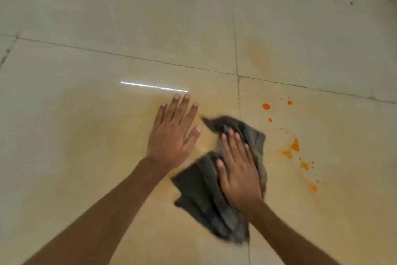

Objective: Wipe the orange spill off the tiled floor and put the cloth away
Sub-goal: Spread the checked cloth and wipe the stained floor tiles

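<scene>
A crumpled dark grey cloth (199,196) lies on the glossy beige tiled floor (86,157). My right hand (236,170) presses flat on the cloth with its fingers straight. My left hand (174,133) rests flat on the bare tile just left of the cloth, fingers spread. Orange drops and smears of the spill (295,146) lie to the right of the cloth, from a round drop (266,106) near the top down to small spots lower right. A pale yellowish film covers the tile around my hands.
Dark grout lines cross the floor, one running left to right above my hands (129,56) and one running up and down right of the cloth (237,84). A faint yellowish stain (256,52) marks the far tile. A bright light reflection (153,86) shines above my left hand.
</scene>
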